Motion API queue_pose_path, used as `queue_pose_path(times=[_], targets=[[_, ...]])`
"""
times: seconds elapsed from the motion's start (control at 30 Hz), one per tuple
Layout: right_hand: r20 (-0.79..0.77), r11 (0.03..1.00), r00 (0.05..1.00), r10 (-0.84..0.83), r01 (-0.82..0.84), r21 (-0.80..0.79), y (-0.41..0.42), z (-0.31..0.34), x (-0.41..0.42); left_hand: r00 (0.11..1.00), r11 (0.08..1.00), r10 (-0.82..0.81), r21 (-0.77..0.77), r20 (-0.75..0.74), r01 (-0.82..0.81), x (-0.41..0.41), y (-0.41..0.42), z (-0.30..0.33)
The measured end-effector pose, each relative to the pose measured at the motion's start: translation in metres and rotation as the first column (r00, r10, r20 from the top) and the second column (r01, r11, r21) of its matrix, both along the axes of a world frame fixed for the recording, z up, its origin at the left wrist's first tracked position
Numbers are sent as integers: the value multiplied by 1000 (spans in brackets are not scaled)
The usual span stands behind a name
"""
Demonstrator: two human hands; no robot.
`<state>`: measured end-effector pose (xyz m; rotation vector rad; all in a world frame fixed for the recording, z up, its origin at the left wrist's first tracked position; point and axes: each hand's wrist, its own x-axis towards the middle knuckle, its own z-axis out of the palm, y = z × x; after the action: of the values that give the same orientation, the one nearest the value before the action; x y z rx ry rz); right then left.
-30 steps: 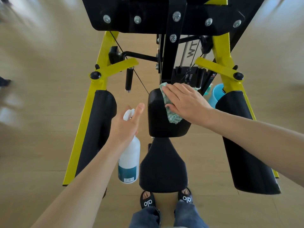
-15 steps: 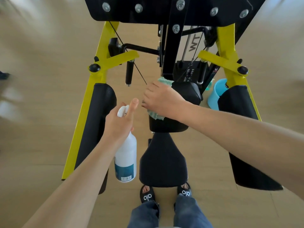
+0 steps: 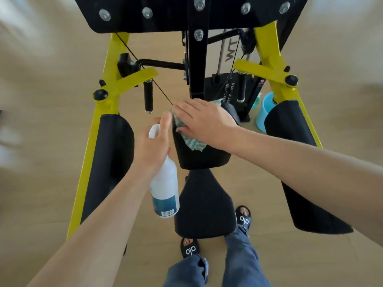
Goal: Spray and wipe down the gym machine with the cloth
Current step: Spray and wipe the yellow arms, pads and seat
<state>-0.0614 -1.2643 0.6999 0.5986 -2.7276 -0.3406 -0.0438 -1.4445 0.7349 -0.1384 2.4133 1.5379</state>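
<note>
Moved: right hand (image 3: pixel 204 123) has slid back across the upper pad (image 3: pixel 204 156).
Right hand: flat, fingers straight, pressing checked green cloth (image 3: pixel 191 142).
Left hand (image 3: pixel 152 147): curled round white plastic spray bottle (image 3: pixel 164 189).

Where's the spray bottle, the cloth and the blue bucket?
Spray bottle (image 3: pixel 165 189): head view, on its white body above the label.
Cloth (image 3: pixel 194 144): head view, on the part below the right hand.
Blue bucket (image 3: pixel 262 114): head view, on its outer wall.

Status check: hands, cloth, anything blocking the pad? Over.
Right hand flat, pressing cloth on upper pad. Left hand grips spray bottle beside it. Nothing blocking the pad.
</note>
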Motion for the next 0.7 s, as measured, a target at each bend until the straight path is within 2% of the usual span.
queue_pose_path(times=[0.13, 0.23, 0.3, 0.37, 0.4, 0.43, 0.53, 0.63, 0.7], targets=[[-19, 992, 997, 73, -75, -98, -22, -5, -15, 994, 992, 105, -70, 38, -103, -5, 14, 7], [4, 962, 1000, -1, 2, -272, -4, -1, -4, 991, 987, 125, -104, 52, -119, -4, 20, 8], [-55, 878, 990, -133, 92, -469, 16, -1, 9, 990, 986, 129, -113, 59, -122, -3, 23, 10], [-17, 759, 968, -251, 186, -624, 37, -6, 24, 987, 983, 144, -122, 66, -135, -3, 26, 12], [64, 671, 955, -290, 251, -698, 42, -10, 32, 987, 983, 144, -127, 65, -135, -3, 27, 12], [165, 534, 933, -320, 321, -782, 43, -14, 39, 989, 983, 135, -132, 59, -127, -4, 27, 11], [376, -3, 845, -381, 406, -914, 23, -17, 46, 993, 983, 106, -159, 47, -98, -7, 27, 9], [507, -429, 762, -403, 332, -840, 6, -18, 46, 996, 977, 74, -204, 56, -61, -11, 24, 6], [596, -702, 739, -314, 242, -670, 3, -28, 50, 997, 974, 49, -226, 62, -33, -12, 23, 5]])
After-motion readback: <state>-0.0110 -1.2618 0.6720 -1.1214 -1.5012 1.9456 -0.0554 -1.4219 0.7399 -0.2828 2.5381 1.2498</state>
